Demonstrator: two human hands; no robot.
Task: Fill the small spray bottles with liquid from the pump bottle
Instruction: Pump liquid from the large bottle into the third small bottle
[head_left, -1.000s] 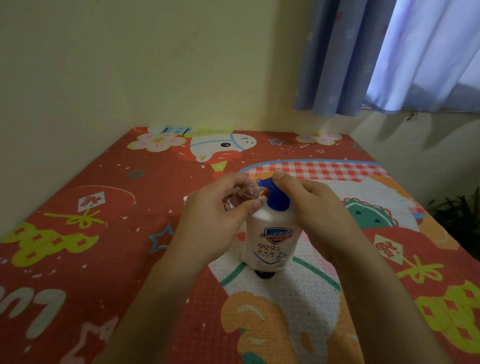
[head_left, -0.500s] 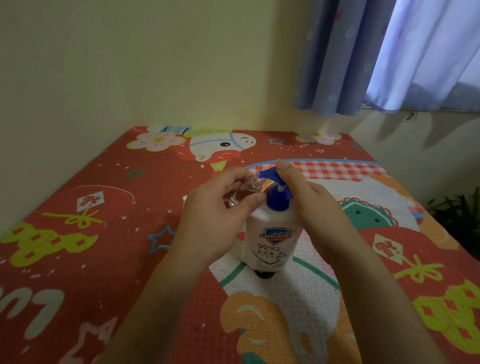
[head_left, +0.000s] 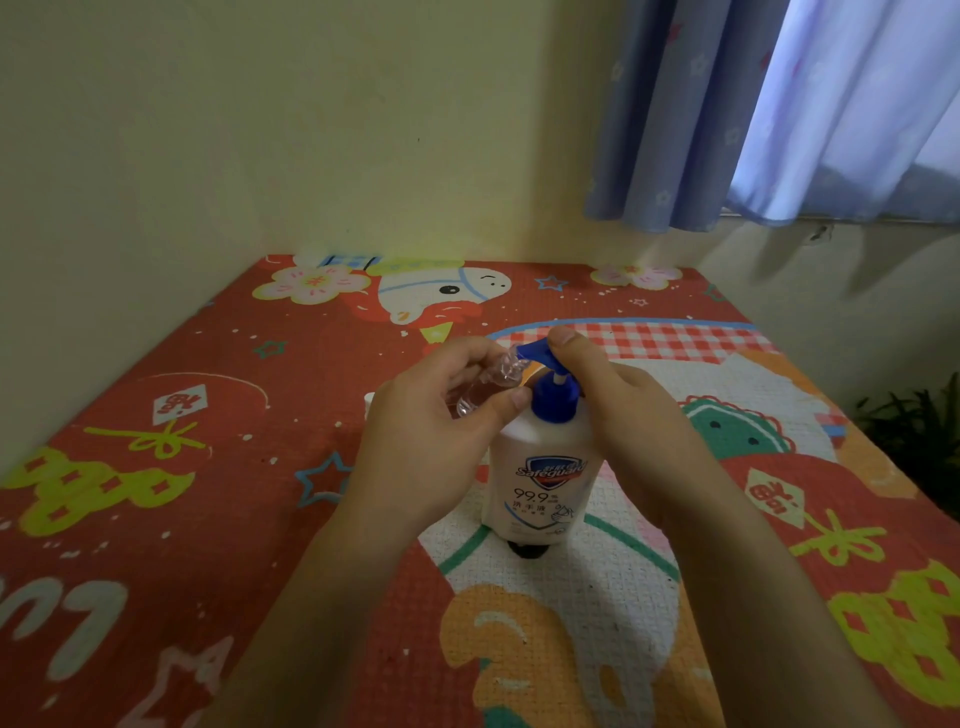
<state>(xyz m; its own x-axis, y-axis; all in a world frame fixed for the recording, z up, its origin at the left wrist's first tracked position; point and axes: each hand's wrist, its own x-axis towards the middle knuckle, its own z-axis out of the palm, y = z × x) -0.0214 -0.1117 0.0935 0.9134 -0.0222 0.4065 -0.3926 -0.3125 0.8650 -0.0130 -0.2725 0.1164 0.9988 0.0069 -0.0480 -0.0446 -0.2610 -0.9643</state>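
One red cartoon mat (head_left: 156, 467) | yellow walls (head_left: 260, 130), blue curtain (head_left: 701, 114) | left hand (head_left: 431, 447) fingers pinching small spray bottle (head_left: 488, 382)

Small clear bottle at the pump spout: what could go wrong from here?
1. The left hand holds the small clear bottle tilted at the blue spout; its narrow mouth could slip off and soap land on the mat.
2. The right hand presses only the pump head; nothing steadies the Safeguard pump bottle, so it may tip.
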